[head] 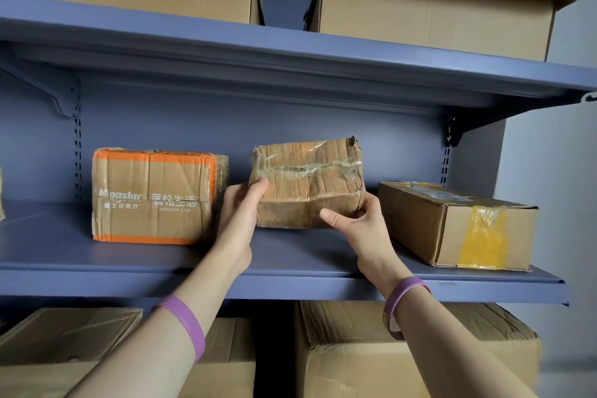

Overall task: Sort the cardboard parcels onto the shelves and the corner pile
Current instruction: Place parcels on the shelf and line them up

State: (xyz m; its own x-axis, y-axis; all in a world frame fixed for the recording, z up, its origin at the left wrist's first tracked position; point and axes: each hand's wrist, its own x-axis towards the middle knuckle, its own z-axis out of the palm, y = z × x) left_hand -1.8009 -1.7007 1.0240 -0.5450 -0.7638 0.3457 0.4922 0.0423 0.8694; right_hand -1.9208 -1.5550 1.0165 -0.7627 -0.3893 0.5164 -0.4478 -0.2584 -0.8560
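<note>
Head view: both hands hold a crumpled, tape-wrapped parcel at the middle of the frame, low over the blue shelf; whether it rests on it I cannot tell. The left hand grips the parcel's left end, thumb on the front. The right hand grips the right end, thumb along the lower front edge. An orange box stands just left of the parcel, and a long box with yellow tape lies right of it. Purple wristbands circle both wrists. Bigger cartons fill the shelf above.
</note>
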